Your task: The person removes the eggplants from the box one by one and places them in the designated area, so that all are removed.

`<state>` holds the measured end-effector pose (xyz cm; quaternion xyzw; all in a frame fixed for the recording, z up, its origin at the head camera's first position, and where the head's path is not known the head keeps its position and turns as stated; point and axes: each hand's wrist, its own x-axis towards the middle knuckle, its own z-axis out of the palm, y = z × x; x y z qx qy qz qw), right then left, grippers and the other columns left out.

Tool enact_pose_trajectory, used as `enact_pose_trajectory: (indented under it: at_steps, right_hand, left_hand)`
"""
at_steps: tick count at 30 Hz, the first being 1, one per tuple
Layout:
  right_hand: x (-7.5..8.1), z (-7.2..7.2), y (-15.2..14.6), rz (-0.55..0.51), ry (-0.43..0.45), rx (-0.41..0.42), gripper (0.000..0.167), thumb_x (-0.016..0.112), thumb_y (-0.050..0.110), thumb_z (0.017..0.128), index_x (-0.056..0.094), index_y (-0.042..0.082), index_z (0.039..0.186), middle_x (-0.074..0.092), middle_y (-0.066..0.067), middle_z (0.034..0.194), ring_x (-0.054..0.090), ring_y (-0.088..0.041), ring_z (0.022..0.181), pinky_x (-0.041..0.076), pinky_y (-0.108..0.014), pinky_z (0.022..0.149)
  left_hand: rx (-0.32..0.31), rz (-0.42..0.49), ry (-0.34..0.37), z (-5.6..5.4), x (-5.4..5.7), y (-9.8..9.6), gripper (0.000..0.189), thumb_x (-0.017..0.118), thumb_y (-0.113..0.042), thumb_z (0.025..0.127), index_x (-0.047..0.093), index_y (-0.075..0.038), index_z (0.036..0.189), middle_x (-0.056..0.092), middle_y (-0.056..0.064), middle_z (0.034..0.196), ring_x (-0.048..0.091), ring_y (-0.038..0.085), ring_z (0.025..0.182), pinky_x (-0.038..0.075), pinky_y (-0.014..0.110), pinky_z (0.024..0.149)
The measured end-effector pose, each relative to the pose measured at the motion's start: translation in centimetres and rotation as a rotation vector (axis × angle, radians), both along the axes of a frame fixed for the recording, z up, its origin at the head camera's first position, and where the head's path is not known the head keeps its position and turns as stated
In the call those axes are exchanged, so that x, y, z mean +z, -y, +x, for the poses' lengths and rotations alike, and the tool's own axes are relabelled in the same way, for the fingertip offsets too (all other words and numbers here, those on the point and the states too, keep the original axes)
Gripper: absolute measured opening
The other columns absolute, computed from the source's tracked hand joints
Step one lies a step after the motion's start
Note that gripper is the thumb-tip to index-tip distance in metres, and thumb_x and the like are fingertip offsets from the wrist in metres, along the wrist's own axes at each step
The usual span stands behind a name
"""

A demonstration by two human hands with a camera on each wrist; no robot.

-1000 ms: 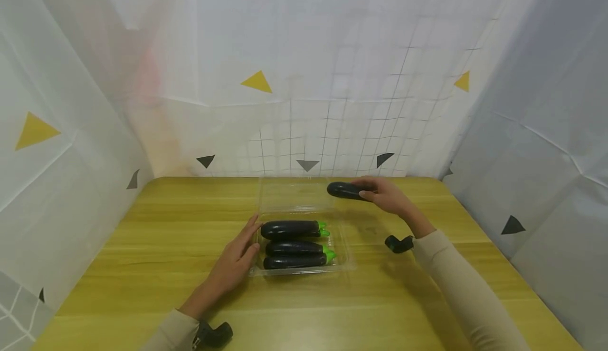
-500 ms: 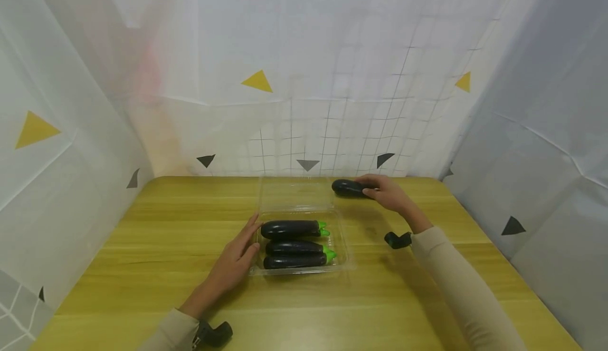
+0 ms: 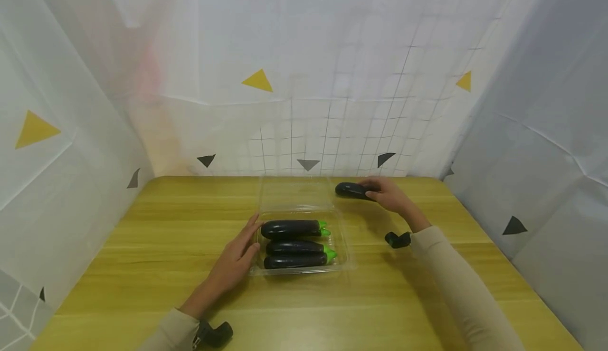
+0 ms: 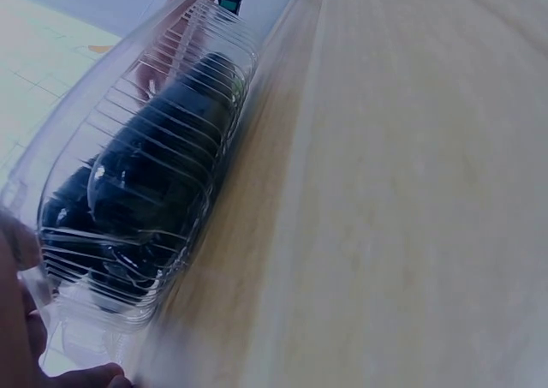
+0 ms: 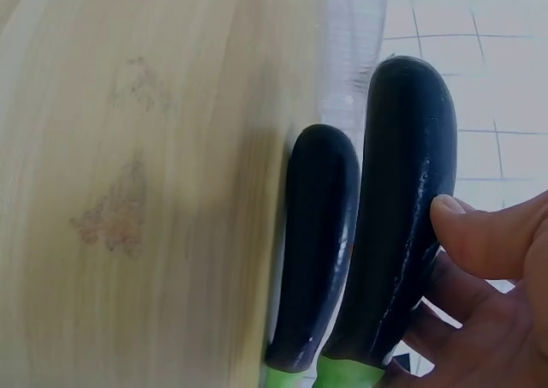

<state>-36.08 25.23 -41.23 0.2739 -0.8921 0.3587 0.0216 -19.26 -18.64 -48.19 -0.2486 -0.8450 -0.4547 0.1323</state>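
My right hand (image 3: 387, 193) pinches a dark eggplant (image 3: 349, 190) near the back of the table, thumb on the near side. In the right wrist view, the held eggplant (image 5: 401, 191) has a green cap, and a second eggplant (image 5: 315, 242) lies beside it, closer to the table; the head view does not plainly show this one. My left hand (image 3: 234, 258) rests against the left side of a clear plastic clamshell box (image 3: 304, 271), fingers fairly straight. Inside the box lie several eggplants (image 3: 292, 229), green ends to the right. Its ribbed wall shows in the left wrist view.
The box's clear lid (image 3: 295, 193) is folded back behind it on the wooden table (image 3: 190, 224). White sheets with yellow and dark triangles (image 3: 258, 81) enclose the table at the back and both sides. A black wrist camera (image 3: 397, 239) hangs below the right wrist.
My right hand and its eggplant have shifted slightly to the right, away from the lid. The left hand and the box have stayed in place.
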Motion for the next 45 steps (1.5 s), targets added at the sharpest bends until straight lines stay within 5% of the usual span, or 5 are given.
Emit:
enact_pose_trajectory:
  at_steps: [7,20,36,45]
  right_hand:
    - [-1.4,-0.8,-0.1,-0.035,0.001,0.037,0.032,0.059,-0.012,0.098,0.064,-0.012,0.129,0.060,-0.032,0.132,0.057,-0.051,0.123,0.046,-0.062,0.102]
    - [-3.0,-1.2,-0.5,-0.014,0.037,0.029,0.032,0.060,-0.013,0.097,0.063,-0.011,0.130,0.060,-0.034,0.134,0.055,-0.051,0.127,0.042,-0.063,0.106]
    - [-4.0,-1.5,-0.6,0.051,0.016,-0.013,0.032,0.059,-0.010,0.098,0.064,-0.009,0.129,0.060,-0.032,0.134,0.056,-0.050,0.126,0.042,-0.063,0.105]
    - [-3.9,-1.7,-0.6,0.098,-0.004,-0.026,0.032,0.059,-0.005,0.101,0.064,-0.009,0.132,0.060,-0.031,0.136,0.055,-0.049,0.127,0.042,-0.062,0.106]
  left_hand:
    - [0.008,0.001,-0.010,0.2,-0.3,0.1,0.052,0.052,-0.010,0.108,0.040,-0.002,0.159,0.025,0.010,0.170,0.028,0.029,0.152,0.020,0.031,0.119]
    - [0.012,0.020,0.010,0.2,-0.4,0.0,0.054,0.053,-0.012,0.109,0.040,-0.010,0.161,0.022,-0.005,0.170,0.028,0.025,0.152,0.022,0.032,0.119]
    - [0.013,0.004,-0.011,0.1,-0.2,-0.2,0.053,0.053,-0.008,0.108,0.041,-0.006,0.159,0.025,0.005,0.170,0.029,0.027,0.152,0.022,0.033,0.119]
    - [0.019,0.002,-0.005,0.1,-0.1,-0.2,0.052,0.052,-0.011,0.108,0.041,-0.005,0.159,0.022,-0.004,0.170,0.029,0.026,0.152,0.024,0.038,0.120]
